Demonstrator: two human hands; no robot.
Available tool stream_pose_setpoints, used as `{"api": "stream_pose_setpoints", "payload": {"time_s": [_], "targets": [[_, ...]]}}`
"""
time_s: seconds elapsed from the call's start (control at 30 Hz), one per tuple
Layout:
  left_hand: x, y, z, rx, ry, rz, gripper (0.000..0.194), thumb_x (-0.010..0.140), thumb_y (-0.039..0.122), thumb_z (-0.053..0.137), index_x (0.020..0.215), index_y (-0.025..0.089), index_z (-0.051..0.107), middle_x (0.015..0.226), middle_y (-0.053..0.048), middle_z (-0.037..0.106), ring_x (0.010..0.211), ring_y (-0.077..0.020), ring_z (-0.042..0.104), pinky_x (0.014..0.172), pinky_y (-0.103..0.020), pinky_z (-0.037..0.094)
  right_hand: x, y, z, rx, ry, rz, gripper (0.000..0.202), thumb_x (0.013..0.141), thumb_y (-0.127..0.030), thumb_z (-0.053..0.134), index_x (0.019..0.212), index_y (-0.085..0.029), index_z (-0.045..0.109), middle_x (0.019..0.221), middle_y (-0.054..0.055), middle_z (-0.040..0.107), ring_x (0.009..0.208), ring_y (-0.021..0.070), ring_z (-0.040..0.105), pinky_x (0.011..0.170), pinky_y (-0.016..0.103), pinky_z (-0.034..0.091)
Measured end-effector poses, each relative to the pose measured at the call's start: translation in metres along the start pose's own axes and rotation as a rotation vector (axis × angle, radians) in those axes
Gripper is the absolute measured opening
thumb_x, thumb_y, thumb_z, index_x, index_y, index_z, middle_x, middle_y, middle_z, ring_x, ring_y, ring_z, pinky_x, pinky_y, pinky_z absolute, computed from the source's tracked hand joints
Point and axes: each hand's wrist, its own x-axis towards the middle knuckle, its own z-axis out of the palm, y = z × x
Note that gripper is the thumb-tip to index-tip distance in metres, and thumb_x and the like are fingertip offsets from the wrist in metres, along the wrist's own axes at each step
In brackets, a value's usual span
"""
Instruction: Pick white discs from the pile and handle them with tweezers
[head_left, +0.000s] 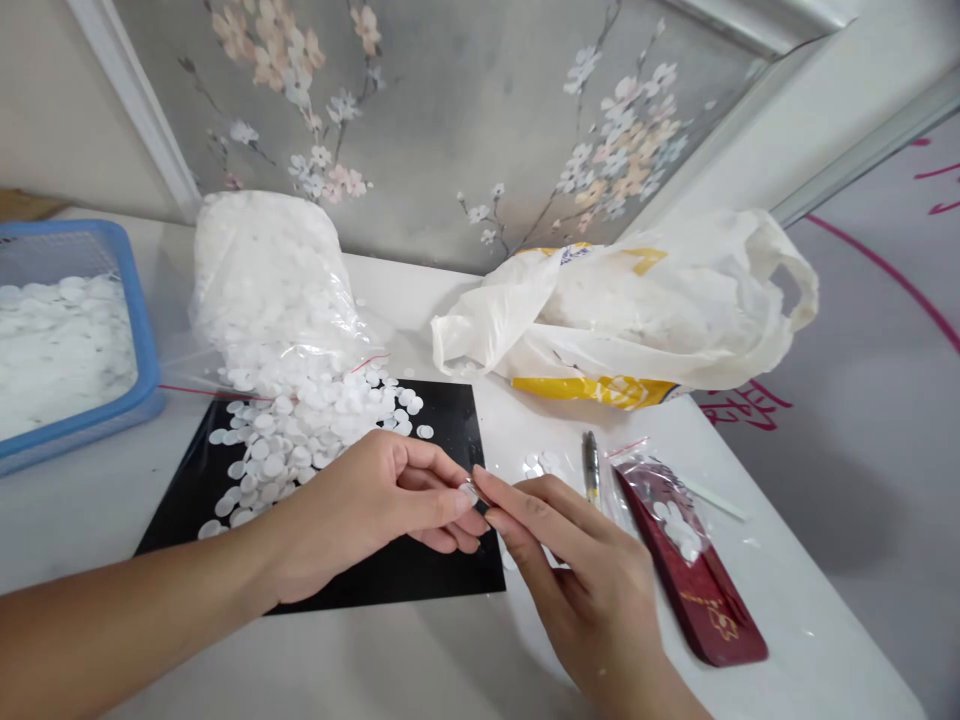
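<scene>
My left hand (pixel 405 495) pinches a small white disc (pixel 469 492) between thumb and forefinger, above the right part of a black sheet (pixel 420 575). My right hand (pixel 577 560) meets it from the right, its thumb and forefinger closed at the disc's edge. Whether the right fingertips hold the disc or some other small thing cannot be made out. Many loose white discs (pixel 274 465) are heaped on the black sheet, spilling from a clear plastic bag (pixel 270 270) behind them.
At the left stands a blue basket (pixel 146 345) of white discs. A white and yellow plastic bag (pixel 637 320) lies at the back right. Nearer are a pen (pixel 591 468), a dark red case (pixel 701 600) and a small clear bag (pixel 671 510) with discs.
</scene>
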Motion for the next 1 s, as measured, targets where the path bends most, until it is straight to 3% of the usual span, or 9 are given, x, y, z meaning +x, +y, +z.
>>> {"api": "stream_pose_setpoints", "payload": {"time_s": [0.37,0.5,0.6,0.77,1.0], "targets": [[-0.0016,0.0066,-0.0012,0.032,-0.028,-0.013,0.014,0.084,0.028,0.065,0.085,0.016,0.074,0.083,-0.006,0.078,0.082,-0.0185,0.074,0.077,-0.026,0.058,-0.0017,0.0016,0.0000,-0.054,-0.001,-0.027,0.031,0.091,-0.010,0.055,0.116,-0.022,0.069,0.072,0.001,0.064,0.058,0.0110,0.058,0.051,0.021,0.049],[-0.0017,0.0054,-0.0036,0.029,-0.049,-0.033,0.015,0.082,0.029,0.068,0.087,0.016,0.074,0.083,-0.006,0.078,0.081,-0.0190,0.074,0.075,-0.025,0.058,-0.0006,0.0027,-0.0029,-0.031,0.029,0.029,0.027,0.091,-0.011,0.055,0.112,-0.019,0.071,0.073,0.002,0.065,0.056,0.0105,0.058,0.048,0.020,0.048],[-0.0012,0.0066,-0.0048,0.040,-0.064,-0.054,0.016,0.081,0.029,0.068,0.088,0.015,0.074,0.083,-0.007,0.078,0.080,-0.0194,0.074,0.075,-0.026,0.059,0.0013,0.0028,-0.0059,0.015,-0.008,0.064,0.028,0.091,-0.013,0.056,0.113,-0.020,0.070,0.076,0.003,0.065,0.058,0.0112,0.060,0.045,0.019,0.047],[-0.0008,0.0100,-0.0054,0.045,-0.080,-0.072,0.013,0.081,0.025,0.068,0.086,0.014,0.074,0.082,-0.007,0.077,0.079,-0.0188,0.074,0.076,-0.026,0.058,0.0042,0.0005,-0.0071,0.105,-0.065,0.003,0.030,0.090,-0.010,0.057,0.114,-0.020,0.071,0.076,0.003,0.066,0.061,0.0116,0.061,0.050,0.020,0.050],[-0.0017,0.0070,-0.0082,0.068,-0.121,-0.065,0.013,0.083,0.025,0.067,0.084,0.014,0.074,0.081,-0.005,0.077,0.078,-0.0166,0.074,0.074,-0.023,0.058,0.0020,0.0019,-0.0048,0.061,-0.093,-0.031,0.031,0.091,-0.010,0.056,0.117,-0.020,0.069,0.076,0.003,0.064,0.060,0.0119,0.060,0.051,0.021,0.049]]}}
